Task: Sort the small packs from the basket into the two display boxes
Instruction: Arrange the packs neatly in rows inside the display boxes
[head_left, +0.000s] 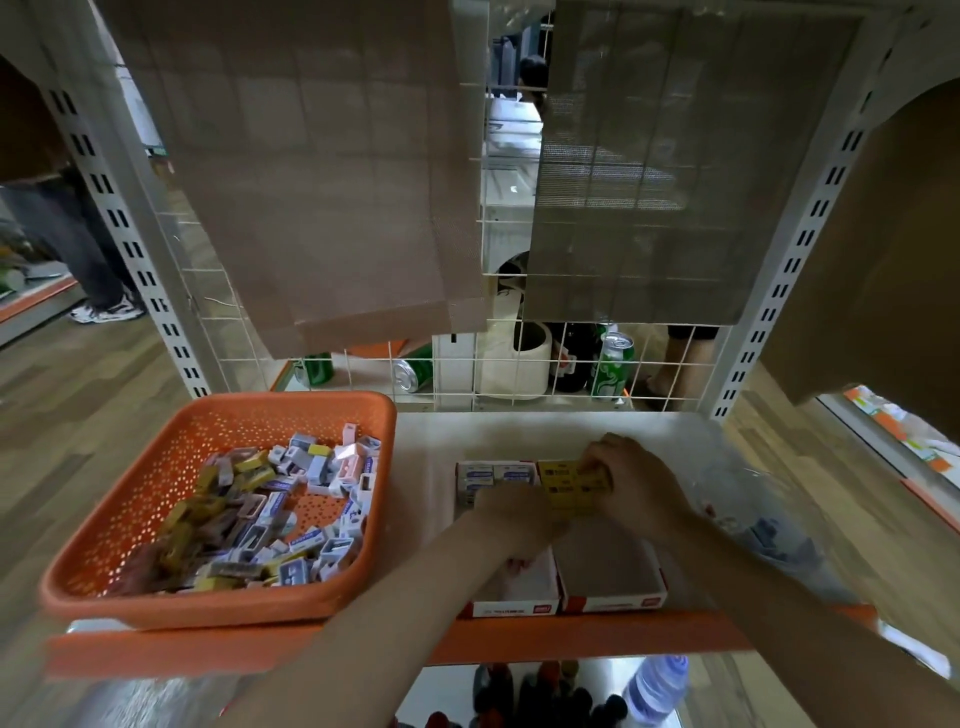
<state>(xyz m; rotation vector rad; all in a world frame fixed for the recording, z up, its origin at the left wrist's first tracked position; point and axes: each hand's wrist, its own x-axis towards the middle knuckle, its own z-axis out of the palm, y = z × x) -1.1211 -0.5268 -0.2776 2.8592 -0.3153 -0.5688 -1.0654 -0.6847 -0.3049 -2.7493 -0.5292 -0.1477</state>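
**Head view: seating yellow packs at the back of the right box**

Right hand (636, 480) is curled over the far right end of a block of yellow packs (563, 480), fingers wrapped down its edge in a narrow grip on the packs. Left hand (511, 512) lies knuckles-up against the block's near left side, over the wall between the two boxes. Its fingers are hidden, so I cannot tell whether it pinches or only presses.

Step, as I judge it: placing, squaring the yellow row into the far end of the right display box (613, 600). White-and-blue packs (491, 475) fill the far end of the left display box (514, 605), just beside. The right box's near part shows bare floor; the left's is partly under my forearm. The sort looks early.

The next move calls for letting go without tipping the row, then reaching left for more, one colour at a time.

The basket (208, 415), orange and perforated, sits on the shelf (441, 441) left of the boxes. The loose packs (270, 514) in it are small, rectangular, yellow and white-blue mixed, jumbled at all angles. They are probably light, easy to pinch and easy to topple.
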